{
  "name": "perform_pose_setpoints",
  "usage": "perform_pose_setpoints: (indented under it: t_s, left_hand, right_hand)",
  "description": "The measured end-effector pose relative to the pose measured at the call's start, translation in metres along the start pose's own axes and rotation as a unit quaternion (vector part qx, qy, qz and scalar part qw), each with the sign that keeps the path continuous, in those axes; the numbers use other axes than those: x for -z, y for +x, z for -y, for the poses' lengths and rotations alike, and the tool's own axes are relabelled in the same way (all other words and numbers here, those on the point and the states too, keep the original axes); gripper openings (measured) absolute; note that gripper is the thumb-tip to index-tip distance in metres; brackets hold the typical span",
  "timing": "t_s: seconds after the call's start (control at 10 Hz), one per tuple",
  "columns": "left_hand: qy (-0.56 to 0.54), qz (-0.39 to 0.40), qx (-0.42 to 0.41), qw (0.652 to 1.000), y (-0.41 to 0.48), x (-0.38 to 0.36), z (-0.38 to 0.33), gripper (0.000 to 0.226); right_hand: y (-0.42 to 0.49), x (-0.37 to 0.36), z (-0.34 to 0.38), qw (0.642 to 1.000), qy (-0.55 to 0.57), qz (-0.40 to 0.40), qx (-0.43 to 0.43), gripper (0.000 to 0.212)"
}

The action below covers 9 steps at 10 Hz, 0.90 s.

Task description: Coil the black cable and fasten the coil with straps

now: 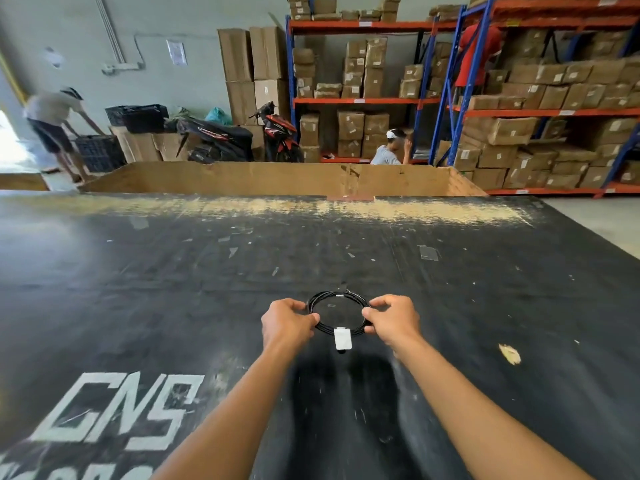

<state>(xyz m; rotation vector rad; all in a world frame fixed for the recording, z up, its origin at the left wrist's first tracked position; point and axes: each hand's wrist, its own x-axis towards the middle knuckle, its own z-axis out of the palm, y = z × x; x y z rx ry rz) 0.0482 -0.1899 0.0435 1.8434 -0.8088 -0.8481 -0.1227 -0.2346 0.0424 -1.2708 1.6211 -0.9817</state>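
Note:
The black cable [337,296] is wound into a round coil, held just above the black table [450,306]. My left hand [285,322] grips the coil's left side and my right hand [393,318] grips its right side. A white strap or tag [343,338] is wrapped around the near edge of the coil and hangs down from it. A small dark fastening with a pale mark sits at the coil's far edge [341,293]. Parts of the coil under my fingers are hidden.
The wide black table carries white painted letters [117,410] at the near left, bits of tape and a dry leaf [509,354]. A cardboard wall [277,178] stands behind the far edge. Beyond are shelves of boxes, motorbikes and other people.

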Motion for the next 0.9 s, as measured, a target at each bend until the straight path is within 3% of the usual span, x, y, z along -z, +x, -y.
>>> perform_pose_setpoints:
  t_s: [0.2, 0.5, 0.7, 0.8, 0.9]
  left_hand:
    - [0.022, 0.010, 0.035, 0.999, 0.051, -0.033, 0.000, 0.024]
    - [0.051, 0.019, 0.044, 0.998, 0.095, -0.065, 0.009, 0.026]
    - [0.056, 0.003, 0.015, 0.998, 0.098, -0.069, 0.018, 0.022]
    - [0.054, 0.024, 0.012, 0.998, 0.088, -0.063, 0.018, 0.030]
    - [0.075, 0.041, -0.017, 0.996, 0.067, -0.050, 0.023, 0.022]
  right_hand:
    - [0.055, -0.011, 0.003, 0.996, -0.085, -0.019, -0.024, 0.018]
    - [0.103, -0.032, -0.023, 0.992, -0.104, -0.033, -0.057, 0.015]
    - [0.106, -0.031, -0.032, 0.993, -0.108, -0.034, -0.045, 0.012]
    - [0.094, -0.024, -0.025, 0.995, -0.078, -0.018, -0.059, 0.025]
    - [0.075, -0.014, -0.024, 0.996, -0.059, -0.004, -0.059, 0.028]
